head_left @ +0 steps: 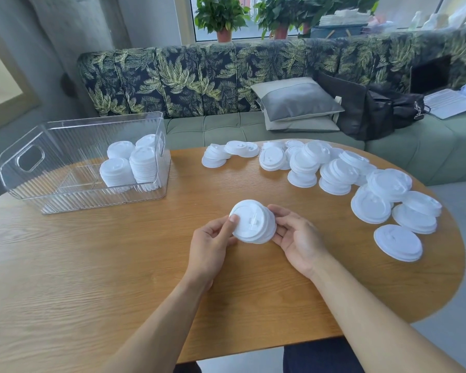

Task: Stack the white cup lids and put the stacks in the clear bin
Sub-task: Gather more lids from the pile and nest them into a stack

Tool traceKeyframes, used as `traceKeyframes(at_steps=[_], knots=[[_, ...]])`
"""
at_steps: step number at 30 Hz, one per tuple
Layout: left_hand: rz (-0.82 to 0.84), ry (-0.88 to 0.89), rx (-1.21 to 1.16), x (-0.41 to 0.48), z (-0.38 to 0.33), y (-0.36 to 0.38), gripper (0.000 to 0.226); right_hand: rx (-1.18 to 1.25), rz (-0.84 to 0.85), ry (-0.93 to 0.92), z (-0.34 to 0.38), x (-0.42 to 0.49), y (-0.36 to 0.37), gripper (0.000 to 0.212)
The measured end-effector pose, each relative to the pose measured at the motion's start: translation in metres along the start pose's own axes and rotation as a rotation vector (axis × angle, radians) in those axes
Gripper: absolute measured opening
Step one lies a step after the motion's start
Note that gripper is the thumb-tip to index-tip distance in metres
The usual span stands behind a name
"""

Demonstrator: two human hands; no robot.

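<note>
Both my hands hold a short stack of white cup lids (pixel 253 222) just above the middle of the wooden table (pixel 92 265). My left hand (pixel 210 243) grips its left rim, thumb on top. My right hand (pixel 296 235) cups its right side with curled fingers. The clear bin (pixel 33 157) stands at the table's far left and holds several lid stacks (pixel 132 165) in its right end. Many loose white lids (pixel 334 173) lie in an arc across the far right of the table, some in small piles. A single lid (pixel 397 242) lies nearest, on the right.
A green sofa with a leaf-print back (pixel 199 76) runs behind the table. On it lie a grey cushion (pixel 296 100), a black bag (pixel 374 109) and an open laptop (pixel 447 100). Potted plants (pixel 221 17) stand on the sill. The table's rounded edge curves off on the right.
</note>
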State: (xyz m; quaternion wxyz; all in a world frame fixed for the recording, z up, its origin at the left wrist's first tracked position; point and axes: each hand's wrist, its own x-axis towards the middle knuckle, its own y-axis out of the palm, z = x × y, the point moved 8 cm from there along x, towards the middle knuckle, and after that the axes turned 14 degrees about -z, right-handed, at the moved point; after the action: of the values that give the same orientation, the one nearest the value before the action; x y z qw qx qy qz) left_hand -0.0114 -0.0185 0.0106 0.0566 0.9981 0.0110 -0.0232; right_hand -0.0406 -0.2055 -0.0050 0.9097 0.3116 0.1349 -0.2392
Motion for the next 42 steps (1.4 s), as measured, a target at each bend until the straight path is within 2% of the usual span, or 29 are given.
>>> traceKeyframes(at_steps=[8,14,15,19,24,28,34,39,42], knots=[[0.033,0.041,0.080,-0.001,0.002,0.004,0.024,0.002,0.074,0.025,-0.001,-0.002,0.005,0.025],[-0.041,0.027,0.106,0.001,0.006,0.001,0.024,-0.060,0.093,-0.011,-0.002,-0.002,0.006,0.020],[-0.050,0.025,0.107,0.001,0.007,0.001,0.024,-0.086,0.100,-0.029,-0.002,-0.003,0.008,0.021],[-0.085,0.027,0.112,0.001,0.006,-0.001,0.027,-0.199,0.088,-0.110,-0.003,-0.008,0.013,0.056],[-0.102,0.021,0.113,0.003,0.007,-0.002,0.030,-0.246,0.073,-0.136,-0.003,-0.010,0.013,0.041],[-0.100,0.031,0.106,0.002,0.006,-0.003,0.030,-0.297,0.092,-0.148,-0.003,-0.012,0.015,0.038],[-0.102,0.028,0.076,0.001,0.004,-0.003,0.034,-0.286,0.118,-0.129,-0.002,-0.015,0.016,0.055],[-0.122,0.038,0.074,0.001,0.005,-0.005,0.033,-0.289,0.135,-0.115,-0.002,-0.013,0.016,0.057],[-0.123,0.046,0.062,0.000,0.004,-0.006,0.040,-0.296,0.120,-0.121,-0.002,-0.013,0.016,0.059]])
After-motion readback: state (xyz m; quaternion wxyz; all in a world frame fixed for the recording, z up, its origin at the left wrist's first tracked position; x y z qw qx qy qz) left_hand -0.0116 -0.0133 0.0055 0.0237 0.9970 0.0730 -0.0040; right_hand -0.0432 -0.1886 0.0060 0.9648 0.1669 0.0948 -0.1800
